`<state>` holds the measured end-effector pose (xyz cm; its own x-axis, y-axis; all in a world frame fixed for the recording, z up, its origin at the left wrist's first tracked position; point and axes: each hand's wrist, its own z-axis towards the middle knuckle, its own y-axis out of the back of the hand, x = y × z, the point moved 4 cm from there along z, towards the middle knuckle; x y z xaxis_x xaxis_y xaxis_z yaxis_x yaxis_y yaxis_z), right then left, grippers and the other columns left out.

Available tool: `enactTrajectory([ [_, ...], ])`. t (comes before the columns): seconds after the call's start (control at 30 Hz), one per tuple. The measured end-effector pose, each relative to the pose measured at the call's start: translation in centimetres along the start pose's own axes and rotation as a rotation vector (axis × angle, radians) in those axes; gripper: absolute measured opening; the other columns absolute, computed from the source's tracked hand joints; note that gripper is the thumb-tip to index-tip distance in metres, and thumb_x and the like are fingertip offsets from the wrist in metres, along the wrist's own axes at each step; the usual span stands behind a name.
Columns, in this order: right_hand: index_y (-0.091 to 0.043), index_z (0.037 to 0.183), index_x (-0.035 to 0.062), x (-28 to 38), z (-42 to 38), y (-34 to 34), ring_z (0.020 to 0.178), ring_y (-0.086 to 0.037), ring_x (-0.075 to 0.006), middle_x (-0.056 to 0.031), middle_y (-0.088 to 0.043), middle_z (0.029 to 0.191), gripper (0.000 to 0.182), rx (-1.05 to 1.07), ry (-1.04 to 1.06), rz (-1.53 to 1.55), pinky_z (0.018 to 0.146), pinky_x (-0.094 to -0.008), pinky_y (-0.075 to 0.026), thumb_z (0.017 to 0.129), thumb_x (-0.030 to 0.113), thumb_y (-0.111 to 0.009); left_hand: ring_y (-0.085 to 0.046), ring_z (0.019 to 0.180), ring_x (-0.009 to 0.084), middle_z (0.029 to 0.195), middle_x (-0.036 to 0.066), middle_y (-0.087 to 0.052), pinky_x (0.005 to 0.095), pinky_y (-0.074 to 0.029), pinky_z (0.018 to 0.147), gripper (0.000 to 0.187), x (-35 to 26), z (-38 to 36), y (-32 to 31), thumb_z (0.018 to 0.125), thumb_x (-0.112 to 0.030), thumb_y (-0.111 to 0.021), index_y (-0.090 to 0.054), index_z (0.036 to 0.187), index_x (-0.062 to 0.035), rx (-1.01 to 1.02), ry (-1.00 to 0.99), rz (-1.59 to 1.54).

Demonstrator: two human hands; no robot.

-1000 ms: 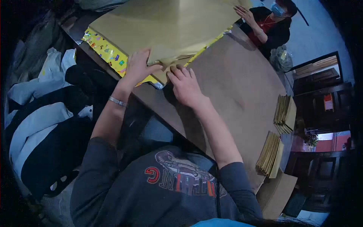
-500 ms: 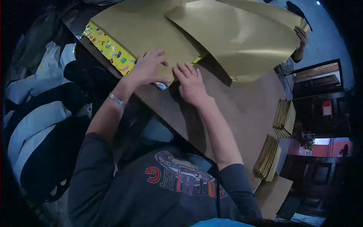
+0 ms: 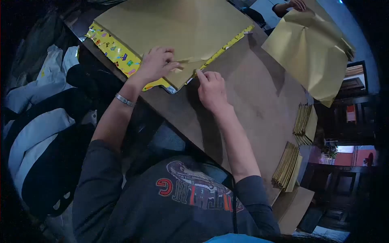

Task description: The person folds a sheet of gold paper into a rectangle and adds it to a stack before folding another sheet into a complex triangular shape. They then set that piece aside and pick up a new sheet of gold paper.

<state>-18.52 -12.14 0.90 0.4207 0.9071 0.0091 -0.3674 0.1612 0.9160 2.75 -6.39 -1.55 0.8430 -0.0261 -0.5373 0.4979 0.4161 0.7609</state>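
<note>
Shirt (image 3: 190, 194) print, upside down: partly legible, ends "…ING"; rest unreadable.

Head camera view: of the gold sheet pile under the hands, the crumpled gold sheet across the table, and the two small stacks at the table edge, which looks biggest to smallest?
1. Gold sheet pile
2. Crumpled gold sheet, farther away, so the ranking is unsure
3. Upper small stack and lower small stack: look alike.

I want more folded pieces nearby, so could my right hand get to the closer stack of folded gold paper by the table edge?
Probably yes. The right hand rests by the gold sheets' corner, and bare table lies between it and the closer stack; nothing stands in the way.
</note>
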Motion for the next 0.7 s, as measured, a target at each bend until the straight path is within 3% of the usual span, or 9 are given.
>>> enactTrajectory([
  [0.03, -0.053, 0.127, 0.0102, 0.5, 0.4, 0.3, 0.1, -0.055, -0.0306, -0.0108, -0.06, 0.1, 0.054, -0.001, 0.0, 0.0, 0.083, -0.0439, -0.045, 0.074, 0.006, -0.061, -0.049, 0.117, 0.0275, 0.126, 0.003, -0.056, 0.044, -0.036, 0.099, 0.031, -0.1, 0.0, 0.1, 0.083, -0.042, -0.065, -0.069, 0.088, -0.0127, 0.013, 0.028, -0.016],
  [0.1, -0.055, 0.125, 0.0117, 1.6, 1.1, 0.0, 0.096, -0.057, -0.0289, -0.0101, -0.062, 0.095, 0.05, 0.256, -0.002, -0.048, 0.078, -0.043, -0.045, 0.075, 0.007, -0.06, -0.047, 0.121, 0.03, 0.129, 0.007, -0.054, 0.0441, -0.034, 0.102, 0.037, 0.0, 0.0, 0.5, 0.079, -0.047, -0.068, -0.069, 0.09, -0.0114, 0.077, 0.017, -0.097],
  [0.2, -0.046, 0.134, 0.0155, 1.8, 1.9, -1.0, 0.09, -0.061, -0.0291, -0.0111, -0.063, 0.09, 0.056, 0.264, 0.003, -0.098, 0.075, -0.0439, -0.045, 0.079, 0.01, -0.057, -0.04, 0.13, 0.032, 0.134, 0.015, -0.049, 0.0444, -0.03, 0.107, 0.062, -0.9, -1.0, 1.7, 0.064, -0.058, -0.076, -0.066, 0.102, -0.0093, 0.173, -0.105, -0.067],
  [0.3, -0.039, 0.139, 0.0182, 2.3, 2.8, -0.6, 0.089, -0.062, -0.0298, -0.0119, -0.064, 0.089, 0.062, 0.305, -0.036, -0.059, 0.075, -0.0449, -0.045, 0.08, 0.011, -0.055, -0.035, 0.134, 0.0338, 0.138, 0.016, -0.045, 0.0446, -0.027, 0.109, 0.072, -1.2, -1.3, 1.6, 0.063, -0.057, -0.077, -0.058, 0.113, -0.0087, 0.173, -0.119, 0.031],
  [0.4, -0.035, 0.142, 0.019, 2.1, 2.9, -0.9, 0.088, -0.063, -0.0303, -0.0121, -0.065, 0.089, 0.065, 0.358, -0.056, -0.042, 0.075, -0.0454, -0.045, 0.081, 0.012, -0.055, -0.036, 0.132, 0.033, 0.138, 0.014, -0.045, 0.0462, -0.027, 0.108, 0.07, -1.2, -1.4, 0.9, 0.062, -0.056, -0.078, -0.058, 0.107, -0.0066, 0.056, -0.128, 0.079],
  [0.5, -0.033, 0.143, 0.0179, 1.9, 2.5, -1.2, 0.087, -0.064, -0.031, -0.0119, -0.065, 0.087, 0.065, 0.382, -0.042, -0.046, 0.076, -0.0457, -0.045, 0.081, 0.012, -0.054, -0.038, 0.13, 0.03, 0.135, 0.013, -0.046, 0.0448, -0.027, 0.107, 0.056, -1.2, -1.1, 1.1, 0.067, -0.049, -0.077, -0.062, 0.1, -0.0059, 0.175, -0.058, 0.022],
  [0.6, -0.035, 0.141, 0.015, 1.6, 2.4, -1.6, 0.085, -0.064, -0.032, -0.0123, -0.066, 0.086, 0.064, 0.357, -0.026, -0.041, 0.076, -0.046, -0.045, 0.08, 0.012, -0.055, -0.039, 0.13, 0.0295, 0.136, 0.013, -0.046, 0.0449, -0.026, 0.108, 0.047, -1.1, -1.0, 1.2, 0.07, -0.046, -0.075, -0.064, 0.096, -0.0074, 0.182, -0.039, 0.014],
  [0.67, -0.036, 0.14, 0.013, 1.3, 2.3, -1.5, 0.084, -0.064, -0.0325, -0.0128, -0.066, 0.086, 0.063, 0.333, -0.023, -0.035, 0.076, -0.0461, -0.046, 0.08, 0.012, -0.056, -0.039, 0.129, 0.0299, 0.137, 0.013, -0.046, 0.0446, -0.024, 0.109, 0.043, -0.2, -1.0, 0.3, 0.072, -0.045, -0.074, -0.066, 0.092, -0.0084, 0.08, -0.065, -0.043],
  [0.7, -0.039, 0.137, 0.0111, 1.2, 2.1, -1.4, 0.084, -0.064, -0.0327, -0.0132, -0.066, 0.086, 0.06, 0.336, -0.032, -0.043, 0.076, -0.0464, -0.046, 0.079, 0.013, -0.056, -0.041, 0.128, 0.0323, 0.137, 0.013, -0.047, 0.044, -0.028, 0.107, 0.039, -0.3, -1.1, 0.5, 0.074, -0.042, -0.075, -0.067, 0.093, -0.0095, 0.084, -0.072, -0.023],
])
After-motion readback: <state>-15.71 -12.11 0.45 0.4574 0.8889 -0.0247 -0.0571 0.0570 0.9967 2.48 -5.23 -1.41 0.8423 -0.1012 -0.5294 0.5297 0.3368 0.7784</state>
